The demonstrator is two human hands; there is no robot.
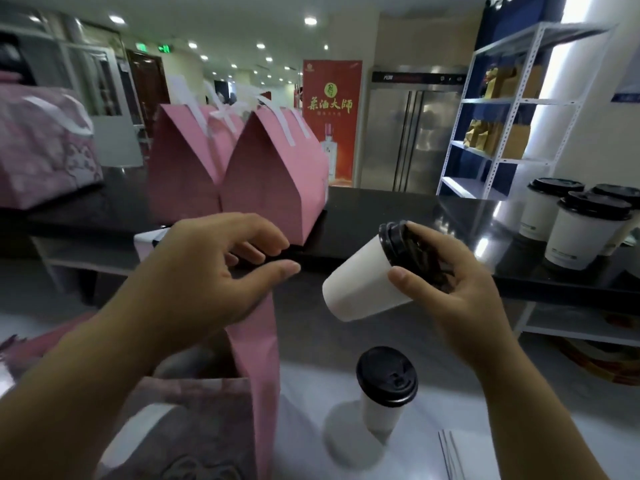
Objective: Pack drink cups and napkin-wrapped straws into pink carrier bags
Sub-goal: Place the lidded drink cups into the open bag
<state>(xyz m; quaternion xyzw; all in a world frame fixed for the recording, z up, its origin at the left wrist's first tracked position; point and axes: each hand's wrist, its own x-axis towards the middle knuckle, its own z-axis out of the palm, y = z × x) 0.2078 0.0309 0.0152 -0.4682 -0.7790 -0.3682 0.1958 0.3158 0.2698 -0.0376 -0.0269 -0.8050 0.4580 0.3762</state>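
Note:
My right hand [450, 292] grips a white paper cup [360, 285] by its black lid, tilted with its base toward the lower left, in mid-air. My left hand [207, 268] hovers with spread fingers over an open pink carrier bag [259, 358] that stands in front of me; its fingers are near the bag's upper edge and whether they touch it is unclear. A second white cup with a black lid [384, 389] stands upright on the white counter to the right of that bag. Straws or napkins [450, 455] lie at the lower right edge.
Two closed pink bags with white ribbon handles [273, 174] stand on the raised black counter [381, 216]. Three lidded white cups [581, 230] stand at its right end. Another patterned pink bag [45, 147] sits far left. A metal shelf rack [512, 109] stands behind.

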